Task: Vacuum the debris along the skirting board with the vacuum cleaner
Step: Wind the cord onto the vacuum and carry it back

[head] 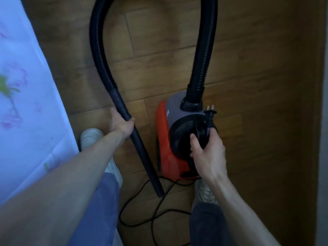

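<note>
A red and grey vacuum cleaner (pixel 165 125) hangs above the wooden floor, carried by its black handle. My right hand (pixel 207 153) grips that handle together with the black power plug (pixel 209 118), whose two prongs point up. A ribbed black hose (pixel 99 55) loops from the cleaner's top up out of view and back down on the left. My left hand (pixel 120 125) grips the hose's smooth black tube (pixel 142 153), whose open end points down near my feet. The black cord (pixel 152 206) lies in loose loops on the floor below.
A white cloth with a purple flower print (pixel 26 103) hangs along the left side. My shoes (pixel 92 137) stand on the wooden floor (pixel 248 86). A pale vertical edge (pixel 324 157) runs down the far right.
</note>
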Available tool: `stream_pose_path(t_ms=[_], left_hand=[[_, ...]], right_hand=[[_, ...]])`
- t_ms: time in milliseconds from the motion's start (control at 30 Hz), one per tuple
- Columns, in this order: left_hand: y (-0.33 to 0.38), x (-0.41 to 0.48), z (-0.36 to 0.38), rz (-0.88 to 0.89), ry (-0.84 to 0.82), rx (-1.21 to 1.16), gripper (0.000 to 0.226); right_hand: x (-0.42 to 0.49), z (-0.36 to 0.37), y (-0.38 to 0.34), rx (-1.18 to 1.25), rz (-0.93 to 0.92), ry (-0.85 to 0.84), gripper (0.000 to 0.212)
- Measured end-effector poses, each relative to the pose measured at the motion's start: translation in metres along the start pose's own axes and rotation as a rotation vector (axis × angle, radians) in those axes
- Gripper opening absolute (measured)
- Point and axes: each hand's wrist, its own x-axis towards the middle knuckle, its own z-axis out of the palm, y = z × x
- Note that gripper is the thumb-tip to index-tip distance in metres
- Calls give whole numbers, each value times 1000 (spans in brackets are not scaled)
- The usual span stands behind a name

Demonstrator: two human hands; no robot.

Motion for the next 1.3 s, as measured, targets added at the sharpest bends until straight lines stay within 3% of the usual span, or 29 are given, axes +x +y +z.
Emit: stream_pose_path(t_ms=[233, 367, 767, 900, 1100, 1300], left_hand=[[45, -85, -62, 210, 14, 50, 48], [87, -129, -109, 278, 7, 57, 51], [267, -293, -290, 506, 77, -30, 56], [322, -354, -351, 577, 126, -61, 72], [392, -432, -445, 726, 136, -129, 51], [444, -474, -518, 841, 134, -72, 77]], right_hand=[[-17, -32, -54, -18, 67, -16, 18], [-28, -66, -112, 158, 160, 51, 17], [-116, -205, -337, -3, -209, 227, 29], [-152, -254, -414, -33, -299, 297, 23], [-203, -319, -524, -36, -394, 404, 25], [-236, -360, -612, 54, -419, 536, 39]])
